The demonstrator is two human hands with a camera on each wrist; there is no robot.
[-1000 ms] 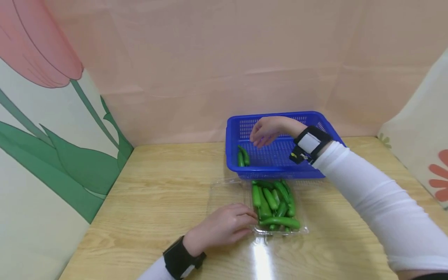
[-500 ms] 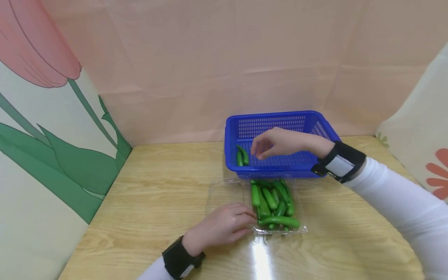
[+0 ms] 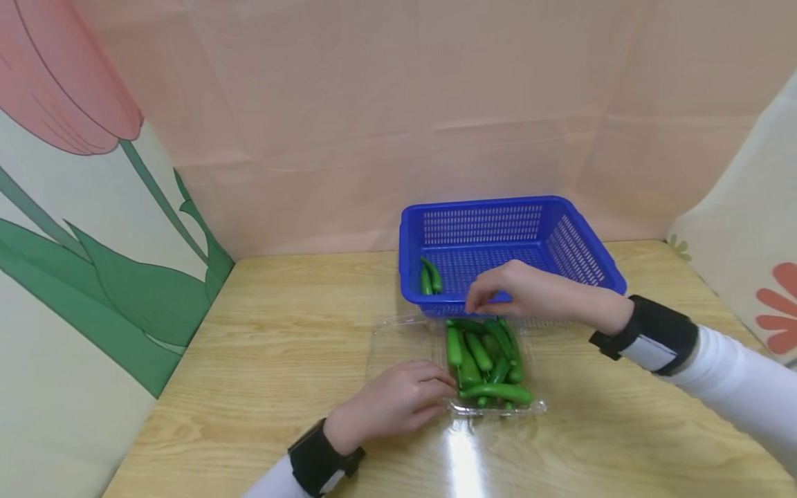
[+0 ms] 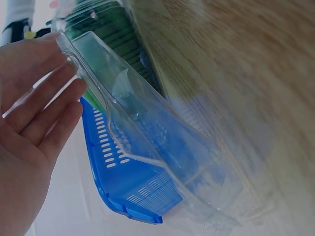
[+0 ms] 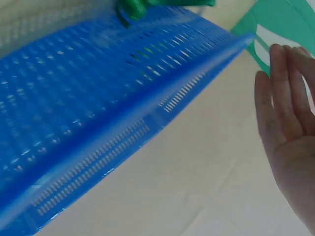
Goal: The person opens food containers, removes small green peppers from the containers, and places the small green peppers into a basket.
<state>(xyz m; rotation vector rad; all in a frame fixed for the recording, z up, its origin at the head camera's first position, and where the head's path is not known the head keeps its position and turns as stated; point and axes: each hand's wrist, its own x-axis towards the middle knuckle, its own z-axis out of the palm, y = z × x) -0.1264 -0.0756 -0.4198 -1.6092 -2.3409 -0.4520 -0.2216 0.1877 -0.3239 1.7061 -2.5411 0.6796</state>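
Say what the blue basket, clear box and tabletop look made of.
Blue basket: likely molded plastic, slight sheen; uniform color, regular slots in the walls.
Clear box: probably thin plastic, glossy; see-through, with bright glints on its edges.
Tabletop: wood or wood-look laminate, can't tell which; grain shows, and the bright reflection suggests a smooth, coated finish.

A pale wooden desk [image 3: 236, 373] with lengthwise grain meets a peach-coloured sheet [image 3: 349, 124] at its back edge, the fabric faintly creased. A bright streak of reflected light [image 3: 463, 456] lies on the near part of the wood. On the left, a light panel [image 3: 56, 387] bears a large pink tulip [image 3: 68, 76] with green leaves [image 3: 149, 297]. On the right, a whitish hanging [image 3: 735, 207] carries a coral flower [image 3: 781, 304], cut off by the view's edge, and a small green motif [image 3: 679, 245].
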